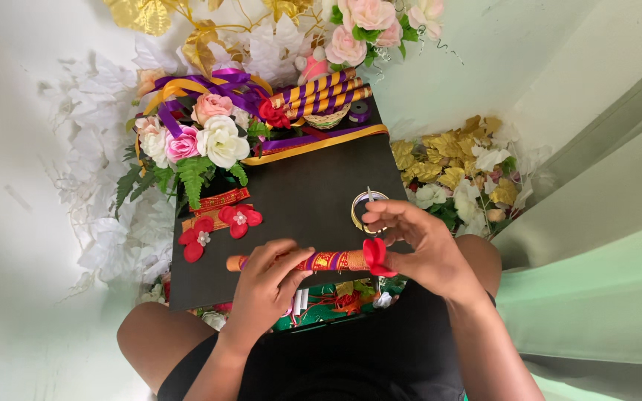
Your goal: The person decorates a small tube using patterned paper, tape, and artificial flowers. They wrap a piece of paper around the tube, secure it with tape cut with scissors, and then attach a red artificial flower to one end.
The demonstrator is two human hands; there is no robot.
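Below, my two hands on a wrapped stick.
My left hand (265,278) grips the stick (321,261); my right hand (417,241) fingers pinch a red flower (375,256) at its end.

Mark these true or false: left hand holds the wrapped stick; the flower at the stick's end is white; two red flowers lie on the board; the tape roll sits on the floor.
1. The left hand holds the wrapped stick: true.
2. The flower at the stick's end is white: false, it is red, at the right hand.
3. Two red flowers lie on the black board: true.
4. The tape roll sits on the floor: false, it is on the board.
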